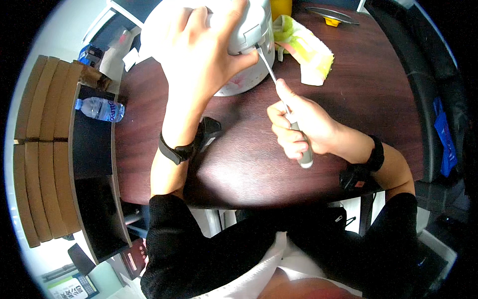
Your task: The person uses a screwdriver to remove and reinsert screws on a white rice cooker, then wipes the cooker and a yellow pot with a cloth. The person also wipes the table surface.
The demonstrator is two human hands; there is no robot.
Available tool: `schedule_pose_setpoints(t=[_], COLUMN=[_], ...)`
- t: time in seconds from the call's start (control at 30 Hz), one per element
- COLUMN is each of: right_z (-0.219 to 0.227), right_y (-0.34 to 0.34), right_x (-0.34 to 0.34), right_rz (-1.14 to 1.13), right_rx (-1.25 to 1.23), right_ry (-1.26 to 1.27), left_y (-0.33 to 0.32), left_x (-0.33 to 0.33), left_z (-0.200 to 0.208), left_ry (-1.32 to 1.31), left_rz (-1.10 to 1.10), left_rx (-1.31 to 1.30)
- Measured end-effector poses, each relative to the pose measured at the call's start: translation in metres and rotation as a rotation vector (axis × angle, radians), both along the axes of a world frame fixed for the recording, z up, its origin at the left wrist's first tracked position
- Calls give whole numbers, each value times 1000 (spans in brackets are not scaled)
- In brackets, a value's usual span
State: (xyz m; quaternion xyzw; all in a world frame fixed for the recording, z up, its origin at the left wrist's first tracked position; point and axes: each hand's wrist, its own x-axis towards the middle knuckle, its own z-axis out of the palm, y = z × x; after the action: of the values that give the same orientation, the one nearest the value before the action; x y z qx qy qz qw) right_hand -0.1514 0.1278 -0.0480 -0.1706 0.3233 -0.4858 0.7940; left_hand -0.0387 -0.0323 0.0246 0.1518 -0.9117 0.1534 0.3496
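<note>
At the far edge of the view, a white rounded appliance, probably a rice cooker, stands on the table and is cut off by the frame. My left hand grips its lid, fingers spread over the top and thumb against the front beside the latch. In my right hand, closed around the grey handle, is a screwdriver. Its thin metal shaft points up and left, and my right thumb presses along it. The tip meets a small dark gap just below the latch; how deep it goes is hidden.
Behind the cooker's right side lies a yellow-green and white cloth, near a yellow container. A glass lid with a yellow knob rests at the far right. Leftward are a water bottle and stacked cardboard boxes.
</note>
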Motion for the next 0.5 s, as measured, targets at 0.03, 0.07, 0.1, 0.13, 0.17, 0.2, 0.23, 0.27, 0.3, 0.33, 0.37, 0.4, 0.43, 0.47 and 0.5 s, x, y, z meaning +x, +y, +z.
schedule_pose_setpoints(t=[0.03,0.07,0.1,0.13,0.17,0.2,0.23,0.27,0.3,0.33,0.37,0.4,0.43,0.47,0.5], right_z=[1,1,2,-3,-8,-13,-16,-18,-15,-8,2,16,21,16,14], right_y=[0,-1,-2,-4,-5,-6,-6,-6,-6,-2,0,5,4,4,4], right_x=[0,0,0,0,-1,-3,-6,-16,-25,-35,-42,-40,-49,-51,-50], right_rz=[37,72,104,73,23,-26,-77,-113,-147,-134,-120,-213,-221,-348,-485], right_rx=[-2,-4,-12,-30,-57,-87,-116,-153,-212,-195,-177,-163,-272,-371,-475], right_ry=[-84,-167,-252,-180,-23,131,284,490,768,941,1114,1311,1514,1719,1919], left_y=[0,1,1,2,6,7,6,5,4,4,3,3,3,3,4], left_x=[1,2,1,1,0,1,1,1,2,2,2,2,2,2,2], left_z=[1,2,5,6,7,9,10,11,11,11,11,10,10,10,10], left_ry=[-7,-13,-21,-25,-29,-36,-31,-26,-22,-14,-24,-35,-47,-35,-23], left_rz=[2,4,2,10,18,27,17,5,-1,-10,2,12,21,14,4], left_rx=[-8,-17,-32,-11,10,28,13,-3,-14,-22,-38,-53,-67,-38,-13])
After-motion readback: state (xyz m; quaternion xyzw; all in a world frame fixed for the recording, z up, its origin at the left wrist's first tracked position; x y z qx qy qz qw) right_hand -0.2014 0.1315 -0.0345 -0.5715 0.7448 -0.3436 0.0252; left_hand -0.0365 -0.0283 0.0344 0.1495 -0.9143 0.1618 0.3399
